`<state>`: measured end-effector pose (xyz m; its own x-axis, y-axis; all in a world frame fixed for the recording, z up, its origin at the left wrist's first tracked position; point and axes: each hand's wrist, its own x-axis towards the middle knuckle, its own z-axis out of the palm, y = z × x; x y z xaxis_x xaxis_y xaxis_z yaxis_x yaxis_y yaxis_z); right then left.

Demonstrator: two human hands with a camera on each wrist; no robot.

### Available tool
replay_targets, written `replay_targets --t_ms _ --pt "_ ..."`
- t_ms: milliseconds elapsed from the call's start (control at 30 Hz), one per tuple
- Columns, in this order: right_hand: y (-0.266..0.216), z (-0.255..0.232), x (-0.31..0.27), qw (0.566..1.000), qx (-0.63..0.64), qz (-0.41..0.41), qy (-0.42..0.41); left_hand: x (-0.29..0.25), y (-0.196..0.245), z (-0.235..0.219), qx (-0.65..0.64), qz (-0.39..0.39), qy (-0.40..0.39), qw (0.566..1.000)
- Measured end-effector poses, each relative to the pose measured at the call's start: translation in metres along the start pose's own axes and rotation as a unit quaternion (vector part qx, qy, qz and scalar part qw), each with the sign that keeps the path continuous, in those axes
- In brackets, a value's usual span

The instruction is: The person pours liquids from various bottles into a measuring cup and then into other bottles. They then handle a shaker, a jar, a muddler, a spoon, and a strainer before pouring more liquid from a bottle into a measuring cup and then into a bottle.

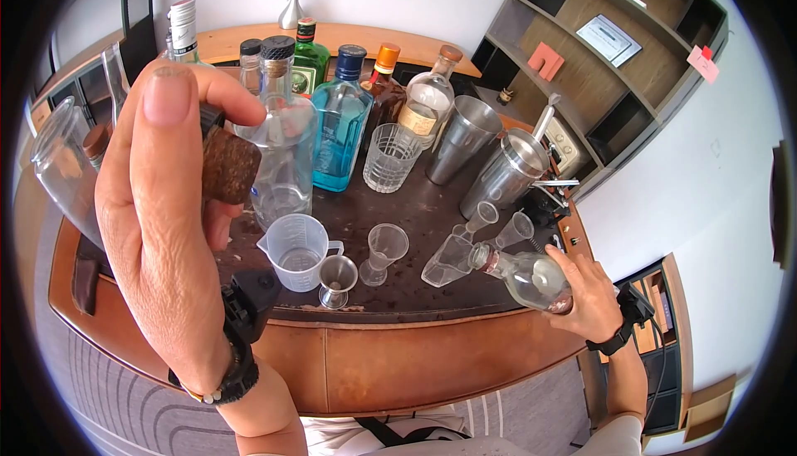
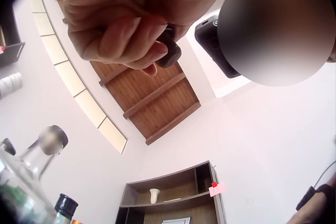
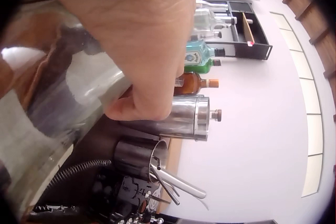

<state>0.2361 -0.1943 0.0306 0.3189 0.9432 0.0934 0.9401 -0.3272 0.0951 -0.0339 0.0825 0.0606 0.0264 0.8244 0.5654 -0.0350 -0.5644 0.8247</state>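
Observation:
Raised close to the head camera, my left hand (image 1: 156, 207) pinches a cork stopper (image 1: 231, 165) with a dark top. The left wrist view shows the stopper's dark end (image 2: 169, 55) poking out past curled fingers. My right hand (image 1: 591, 300) grips a clear glass bottle (image 1: 531, 277) round its lower body. That bottle is tipped well over, its uncorked mouth pointing left. In the head view the mouth overlaps a clear angular measuring cup (image 1: 444, 263) on the dark counter. The bottle's glass (image 3: 79, 98) fills the left of the right wrist view.
A measuring jug (image 1: 295, 261), a steel jigger (image 1: 336, 282) and a clear double-ended jigger (image 1: 384, 253) stand near the front edge. Behind are a large clear bottle (image 1: 282, 157), a blue bottle (image 1: 342, 124), a cut-glass tumbler (image 1: 390, 159) and steel shakers (image 1: 462, 141).

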Motion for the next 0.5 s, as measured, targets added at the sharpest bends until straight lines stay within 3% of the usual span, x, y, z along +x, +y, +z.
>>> replay_targets --t_ms 500 --pt "-0.0027 -0.003 0.0013 1.0 -0.015 -0.003 -0.001 0.0001 0.0022 -0.0004 0.0 0.003 0.027 1.0"
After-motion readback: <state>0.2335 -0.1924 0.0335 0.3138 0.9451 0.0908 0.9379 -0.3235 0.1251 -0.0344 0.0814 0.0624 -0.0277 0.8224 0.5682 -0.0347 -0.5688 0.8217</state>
